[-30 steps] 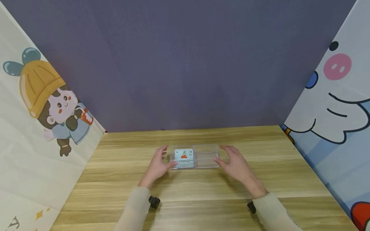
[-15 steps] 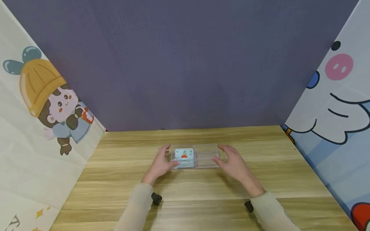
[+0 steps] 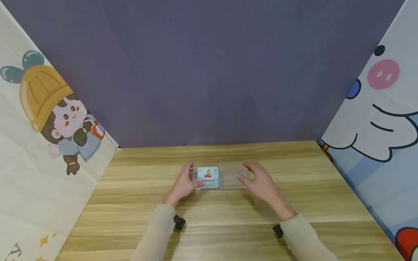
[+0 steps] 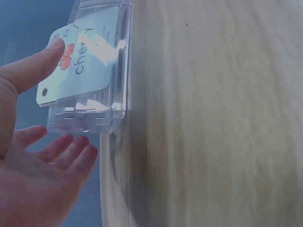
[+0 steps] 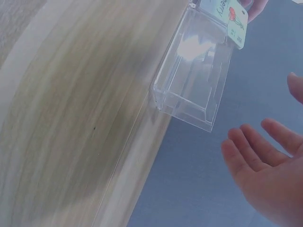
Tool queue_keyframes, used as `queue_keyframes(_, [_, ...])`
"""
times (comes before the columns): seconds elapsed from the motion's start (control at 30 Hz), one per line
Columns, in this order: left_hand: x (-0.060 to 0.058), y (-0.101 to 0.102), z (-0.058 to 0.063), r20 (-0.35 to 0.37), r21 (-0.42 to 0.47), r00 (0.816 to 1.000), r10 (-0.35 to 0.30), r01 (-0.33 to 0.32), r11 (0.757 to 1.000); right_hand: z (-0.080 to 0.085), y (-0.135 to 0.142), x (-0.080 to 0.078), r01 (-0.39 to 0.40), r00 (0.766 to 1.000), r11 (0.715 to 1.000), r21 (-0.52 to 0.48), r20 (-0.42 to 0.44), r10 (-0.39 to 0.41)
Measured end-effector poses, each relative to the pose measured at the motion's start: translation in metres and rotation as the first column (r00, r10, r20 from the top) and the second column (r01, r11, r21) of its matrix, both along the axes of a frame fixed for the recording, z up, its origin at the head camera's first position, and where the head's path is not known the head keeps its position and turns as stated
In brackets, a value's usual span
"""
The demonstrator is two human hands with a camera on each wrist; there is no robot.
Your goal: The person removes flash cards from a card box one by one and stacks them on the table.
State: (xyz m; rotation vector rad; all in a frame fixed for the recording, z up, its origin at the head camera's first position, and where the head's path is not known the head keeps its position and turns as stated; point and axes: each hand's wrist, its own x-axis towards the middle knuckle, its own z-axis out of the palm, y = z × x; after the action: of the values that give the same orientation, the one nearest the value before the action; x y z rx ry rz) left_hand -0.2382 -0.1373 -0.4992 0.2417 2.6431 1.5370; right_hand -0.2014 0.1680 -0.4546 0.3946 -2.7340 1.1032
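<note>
A clear plastic box (image 3: 230,181) with two compartments lies on the table. In its left compartment, white flashcards are stacked, the top card (image 3: 208,172) printed with red cherries and the word "cherry". My left hand (image 3: 183,184) is at the box's left end, its thumb over the card and its fingers loosely extended beside the end wall. In the left wrist view the thumb overlaps the edge of the cherry card (image 4: 87,71). At the other end, my right hand (image 3: 263,185) is spread around the right compartment, which holds no cards. The right wrist view shows its fingers (image 5: 255,144) apart from the box wall.
The wooden table (image 3: 225,224) reaches back to a plain purple-grey panel (image 3: 209,72). Printed cloths hang on both sides, one with a cartoon child (image 3: 70,112), the other with a pink-nosed cartoon animal (image 3: 383,74). A small black camera is strapped at each wrist.
Both hands have moved inward, toward each other: the left thumb further over the card, the right hand further over the right compartment. The box and cards stay in place.
</note>
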Motion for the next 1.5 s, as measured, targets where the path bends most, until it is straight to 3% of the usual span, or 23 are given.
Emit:
queue_keyframes(0.3, [0.0,0.005,-0.001,0.036,0.008,0.999,0.002,-0.002,1.0,-0.002,-0.003,0.0,-0.003,1.0,1.0,-0.004,0.002,0.003])
queue_keyframes(0.53, [-0.002,0.007,0.0,0.024,-0.036,1.0,0.015,-0.014,0.999,0.0,-0.005,0.0,-0.008,1.0,0.999,-0.032,0.012,0.008])
queue_keyframes(0.83, [-0.002,0.006,0.0,0.031,0.018,0.999,0.013,-0.013,1.0,0.001,-0.008,0.0,-0.008,1.0,0.999,-0.04,0.026,0.009])
queue_keyframes(1.5, [-0.01,0.002,-0.005,0.049,0.009,0.999,0.006,-0.007,1.0,0.003,-0.018,-0.006,-0.025,0.999,0.999,-0.027,0.028,0.025])
